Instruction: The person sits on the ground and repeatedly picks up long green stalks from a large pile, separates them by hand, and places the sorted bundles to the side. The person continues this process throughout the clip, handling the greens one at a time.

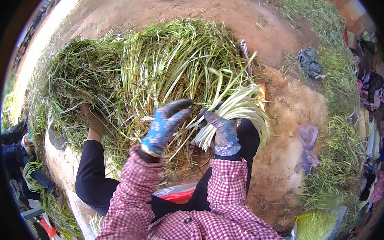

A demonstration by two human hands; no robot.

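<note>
My right hand [224, 132], in a blue flowered glove with dark fingers, grips a bundle of pale stalks [244, 104]. Their white cut ends point down toward my lap, and the other ends droop over my right knee. A couple of longer green stalks [234, 78] stick up out of the bundle. My left hand [166, 125], gloved alike, is raised just left of the bundle. Its thumb and fingers are a little apart, and I see nothing held in it. Beyond both hands spreads a large heap of long green stalks [181, 61] with brownish roots or dry leaves.
My bent legs [95, 173] flank the near heap. Right of me lie a purple plastic bag [306, 144], a dark crumpled bag [309, 62] and a strip of green trimmings [335, 158]. A yellow-edged bag of greens [315, 230] stands lower right. Another person [19, 164] sits at the left edge.
</note>
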